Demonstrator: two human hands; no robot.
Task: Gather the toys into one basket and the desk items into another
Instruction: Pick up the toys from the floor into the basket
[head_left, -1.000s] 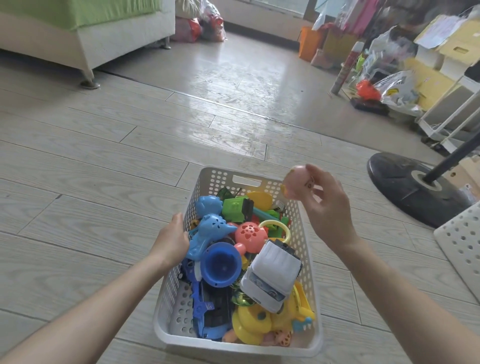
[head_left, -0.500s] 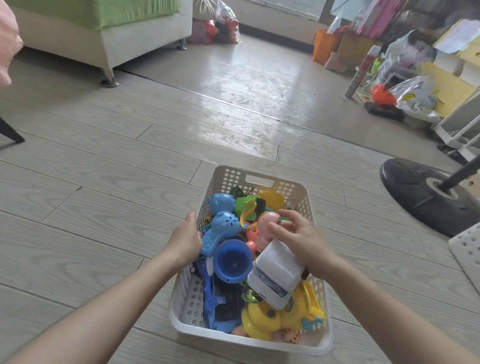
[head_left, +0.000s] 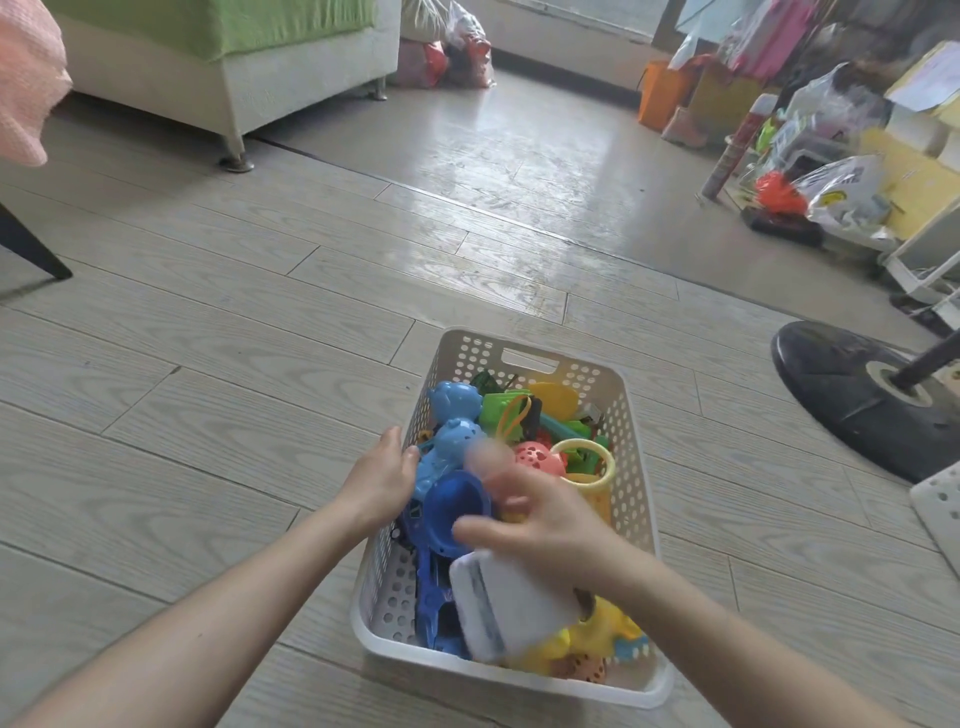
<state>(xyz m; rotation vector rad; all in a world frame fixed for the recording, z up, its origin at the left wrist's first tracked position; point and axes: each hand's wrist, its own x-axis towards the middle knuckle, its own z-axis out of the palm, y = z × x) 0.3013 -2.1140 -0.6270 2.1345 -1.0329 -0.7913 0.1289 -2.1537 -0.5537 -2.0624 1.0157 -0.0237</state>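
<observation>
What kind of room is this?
Probably a room in a home, maybe a bedroom: a green-topped bed or couch, a white basket of plastic toys on the wooden floor, and bags and boxes piled at the side.

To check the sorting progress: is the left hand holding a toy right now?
No, the left hand grips the left rim of the white basket and holds nothing else.

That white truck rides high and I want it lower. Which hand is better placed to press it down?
Right, probably. The right hand hovers directly over the white truck; the left hand holds the basket rim, steadying it.
</observation>
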